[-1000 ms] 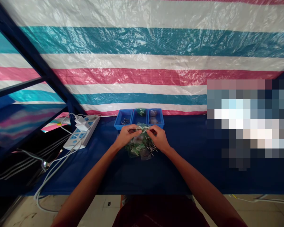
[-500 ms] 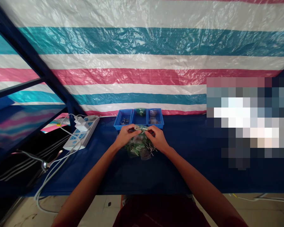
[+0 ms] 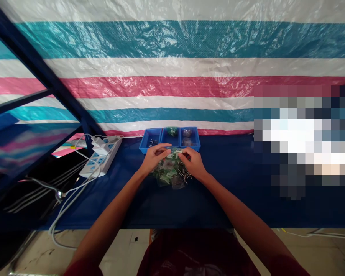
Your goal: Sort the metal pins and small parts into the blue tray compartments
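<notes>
A heap of small clear plastic bags (image 3: 168, 174) lies on the dark blue table in front of me, with green and dark contents showing through. Thin metal pins (image 3: 186, 175) are scattered at its right side. My left hand (image 3: 155, 159) is over the heap's upper left, its index finger stretched out and apart from the thumb. At the upper right, the thumb and fingers of my right hand (image 3: 194, 164) pinch a small clear plastic bag (image 3: 176, 150) with something pale in it. The fingertips partly cover this bag.
Behind the heap stand three joined blue bins: the left bin (image 3: 150, 134) has metal pins, the middle bin (image 3: 167, 142) green items, the right bin (image 3: 193, 132) small bags. A white power strip (image 3: 107, 157) with loose cables (image 3: 64, 211) is at left. A striped sheet (image 3: 172, 86) hangs behind.
My left index finger has lifted and spread from the thumb, where both hands pinched the bag before. The whole view has shifted slightly, with the scene higher in the picture.
</notes>
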Demonstrator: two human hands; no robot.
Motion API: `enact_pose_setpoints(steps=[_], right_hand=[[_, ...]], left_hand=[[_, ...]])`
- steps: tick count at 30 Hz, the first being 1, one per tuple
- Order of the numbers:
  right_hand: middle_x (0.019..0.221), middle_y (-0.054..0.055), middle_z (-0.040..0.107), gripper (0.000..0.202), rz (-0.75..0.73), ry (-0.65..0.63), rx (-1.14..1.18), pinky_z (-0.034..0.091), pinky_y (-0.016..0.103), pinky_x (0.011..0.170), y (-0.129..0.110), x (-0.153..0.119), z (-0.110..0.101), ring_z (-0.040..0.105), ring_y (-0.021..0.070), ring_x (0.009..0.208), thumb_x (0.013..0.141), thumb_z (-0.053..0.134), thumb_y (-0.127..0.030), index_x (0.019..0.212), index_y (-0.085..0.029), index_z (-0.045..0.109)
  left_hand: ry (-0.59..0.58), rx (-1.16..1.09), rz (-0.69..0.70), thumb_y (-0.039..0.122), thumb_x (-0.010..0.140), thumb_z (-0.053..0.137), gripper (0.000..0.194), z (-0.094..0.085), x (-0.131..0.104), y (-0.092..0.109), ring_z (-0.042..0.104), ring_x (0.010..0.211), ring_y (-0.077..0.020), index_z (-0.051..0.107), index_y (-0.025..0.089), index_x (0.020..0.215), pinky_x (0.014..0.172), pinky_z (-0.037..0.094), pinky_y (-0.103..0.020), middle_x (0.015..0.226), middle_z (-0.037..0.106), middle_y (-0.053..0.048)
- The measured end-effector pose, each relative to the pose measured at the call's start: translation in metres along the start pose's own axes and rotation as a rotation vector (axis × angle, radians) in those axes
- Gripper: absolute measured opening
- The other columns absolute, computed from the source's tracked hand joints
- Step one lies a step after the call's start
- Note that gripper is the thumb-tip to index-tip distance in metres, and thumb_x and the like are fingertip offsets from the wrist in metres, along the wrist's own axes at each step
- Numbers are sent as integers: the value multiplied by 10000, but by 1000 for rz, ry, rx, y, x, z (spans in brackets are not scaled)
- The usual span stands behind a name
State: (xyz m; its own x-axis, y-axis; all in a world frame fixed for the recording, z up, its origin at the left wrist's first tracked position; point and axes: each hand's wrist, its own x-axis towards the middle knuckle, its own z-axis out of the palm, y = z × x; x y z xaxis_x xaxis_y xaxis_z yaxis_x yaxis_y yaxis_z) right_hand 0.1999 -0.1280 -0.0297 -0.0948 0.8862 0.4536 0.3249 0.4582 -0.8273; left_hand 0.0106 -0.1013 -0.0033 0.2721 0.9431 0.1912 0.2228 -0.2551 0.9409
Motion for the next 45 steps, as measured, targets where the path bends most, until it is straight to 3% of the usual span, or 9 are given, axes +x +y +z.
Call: enact_pose_setpoints(steps=[2,7,13,18,21,29,34,45], right_hand=[[737,16,550,244,-7,-12,3,413,263,615,1,0,1,515,152,659,894,503,-393,733,-212,519],[764,19,583,209,18,-7,-5,426,268,644,3,-1,1,539,159,701,882,530,-376,763,-207,564],[807,34,637,202,49,12,34,458,276,653,1,-1,0,577,166,721,868,557,-380,809,-196,617],[819,40,648,284,129,-1,124,470,278,639,5,-1,2,596,179,746,853,585,-437,977,-189,643],[779,27,637,289,157,-46,187,471,270,614,10,-1,4,587,169,707,852,584,-460,929,-188,649],[720,17,607,237,71,-55,97,433,262,623,6,1,1,556,154,666,851,570,-395,735,-190,598],[640,-6,565,239,85,-82,69,399,258,611,6,1,2,522,143,617,825,590,-377,674,-193,569],[698,9,607,262,108,-96,123,406,255,617,4,-1,2,541,153,668,819,604,-430,753,-179,641]], left_hand=[[0,-5,7,476,733,727,439,-1,1,0,584,637,-145,696,158,1033,556,497,-242,775,672,-34],[-62,36,-5,463,699,751,333,-2,1,2,551,574,-120,662,145,740,550,479,-239,704,635,-20],[-181,37,-56,455,715,745,324,-2,-1,2,552,564,-124,663,143,743,542,473,-236,650,618,-12],[-68,25,35,476,709,750,352,0,0,-1,534,559,-111,651,140,681,529,449,-220,646,608,-10],[-12,5,68,468,693,766,351,1,0,-3,531,558,-111,646,140,657,548,448,-226,625,605,-7],[-88,-12,19,433,730,737,293,3,-1,1,539,555,-116,667,149,714,551,460,-234,651,620,-5],[-63,29,56,434,741,733,295,2,0,-4,531,569,-113,670,146,720,536,448,-221,658,608,-5],[-64,92,94,455,783,694,321,1,-3,1,506,566,-107,651,145,713,531,423,-215,649,582,-4]])
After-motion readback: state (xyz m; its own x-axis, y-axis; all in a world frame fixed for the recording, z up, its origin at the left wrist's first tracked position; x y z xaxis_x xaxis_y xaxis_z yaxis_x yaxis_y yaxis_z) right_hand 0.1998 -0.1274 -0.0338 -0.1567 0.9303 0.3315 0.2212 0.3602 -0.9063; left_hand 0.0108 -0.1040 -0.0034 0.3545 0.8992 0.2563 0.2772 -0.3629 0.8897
